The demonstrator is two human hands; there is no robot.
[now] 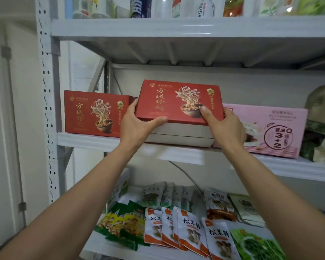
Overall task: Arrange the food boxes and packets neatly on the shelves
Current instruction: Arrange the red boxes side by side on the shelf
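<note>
Head view: the red rectangular cardboard noodle box point(178, 102) is held over the grey metal middle shelf point(101, 141), long axis along it, the left hand point(137, 126) gripping its left end and the right hand point(223, 126) its right end, between a matching red box point(96, 111) and a pink carton point(270, 128).

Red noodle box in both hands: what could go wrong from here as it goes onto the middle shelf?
1. The held red box is tilted, and the left grip and right grip hold only its lower corners; it might slip onto the packets below.
2. The gap between the standing red box and the pink box looks tight, so pushing in could nudge either one.
</note>
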